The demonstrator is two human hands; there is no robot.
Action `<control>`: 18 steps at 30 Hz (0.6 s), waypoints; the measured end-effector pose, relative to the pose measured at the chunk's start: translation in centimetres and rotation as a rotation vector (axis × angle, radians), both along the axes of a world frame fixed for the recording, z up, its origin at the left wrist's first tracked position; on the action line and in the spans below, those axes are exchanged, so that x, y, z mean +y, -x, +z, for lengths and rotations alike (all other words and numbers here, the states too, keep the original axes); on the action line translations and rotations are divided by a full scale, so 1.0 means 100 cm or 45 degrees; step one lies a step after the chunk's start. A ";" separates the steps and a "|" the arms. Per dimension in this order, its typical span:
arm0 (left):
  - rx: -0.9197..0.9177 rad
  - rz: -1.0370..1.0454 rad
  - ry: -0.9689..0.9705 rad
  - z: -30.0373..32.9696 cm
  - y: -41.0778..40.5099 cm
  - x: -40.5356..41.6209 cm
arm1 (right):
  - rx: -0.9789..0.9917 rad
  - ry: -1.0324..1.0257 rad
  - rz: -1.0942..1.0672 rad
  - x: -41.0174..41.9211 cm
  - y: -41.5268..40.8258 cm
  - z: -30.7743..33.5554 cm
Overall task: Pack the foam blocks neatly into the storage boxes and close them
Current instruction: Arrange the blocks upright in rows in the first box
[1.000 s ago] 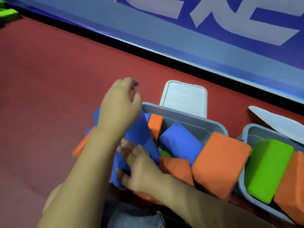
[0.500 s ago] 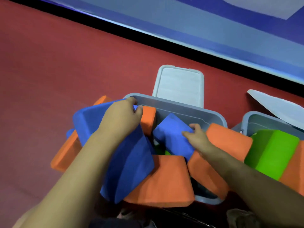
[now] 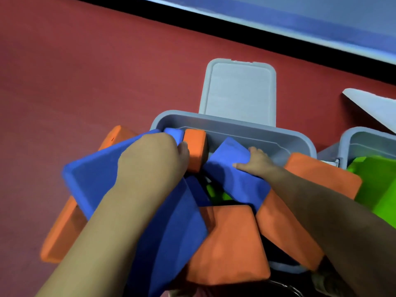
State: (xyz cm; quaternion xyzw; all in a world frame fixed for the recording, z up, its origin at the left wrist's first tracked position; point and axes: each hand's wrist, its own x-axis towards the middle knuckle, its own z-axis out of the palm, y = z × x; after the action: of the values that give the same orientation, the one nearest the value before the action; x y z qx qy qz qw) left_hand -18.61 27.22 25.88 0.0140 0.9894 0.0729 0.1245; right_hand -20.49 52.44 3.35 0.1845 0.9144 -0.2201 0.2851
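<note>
From the head view, the left hand [image 3: 154, 159] is gripping the far edge of a big blue block [image 3: 120, 189] tilting over the left rim of the grey storage box [image 3: 235, 125]. The right hand [image 3: 257, 161] is lying flat on a smaller blue block [image 3: 233, 168] leaning inside the box, long axis slanting toward the back wall. That block is nearer the right hand and looks like the one to press down first.
</note>
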 end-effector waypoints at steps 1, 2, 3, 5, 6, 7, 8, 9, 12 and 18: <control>-0.096 0.100 -0.183 0.000 0.003 0.000 | 0.036 0.026 -0.002 -0.003 0.004 -0.002; -0.209 0.225 -0.451 0.000 0.005 0.001 | 0.058 0.075 -0.033 -0.007 0.008 -0.004; -0.308 0.363 -0.735 0.002 0.006 0.002 | 0.064 0.130 -0.081 -0.010 0.012 -0.006; -0.510 0.578 -1.145 0.003 0.007 0.007 | 0.048 0.207 -0.174 -0.013 0.018 -0.012; -0.592 0.613 -1.243 0.002 0.006 0.010 | 0.032 0.227 -0.202 -0.014 0.021 -0.014; -0.638 0.625 -1.315 0.001 0.004 0.013 | 0.021 0.240 -0.212 -0.014 0.024 -0.016; -0.658 0.639 -1.377 -0.002 0.003 0.015 | 0.002 0.251 -0.207 -0.013 0.026 -0.015; -0.666 0.664 -1.438 -0.003 0.003 0.017 | -0.026 0.261 -0.192 -0.012 0.029 -0.013; -0.694 0.750 -1.550 -0.009 0.005 0.020 | -0.125 0.252 -0.105 -0.012 0.035 -0.004; -0.683 0.813 -1.628 -0.008 0.007 0.018 | -0.124 0.425 0.206 -0.011 0.038 0.032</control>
State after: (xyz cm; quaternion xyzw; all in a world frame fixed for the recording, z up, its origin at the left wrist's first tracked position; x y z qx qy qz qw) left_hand -19.28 28.98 25.11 -0.2217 0.6466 0.6649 0.3012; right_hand -24.26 51.29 6.56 0.0711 0.8622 -0.3361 0.3723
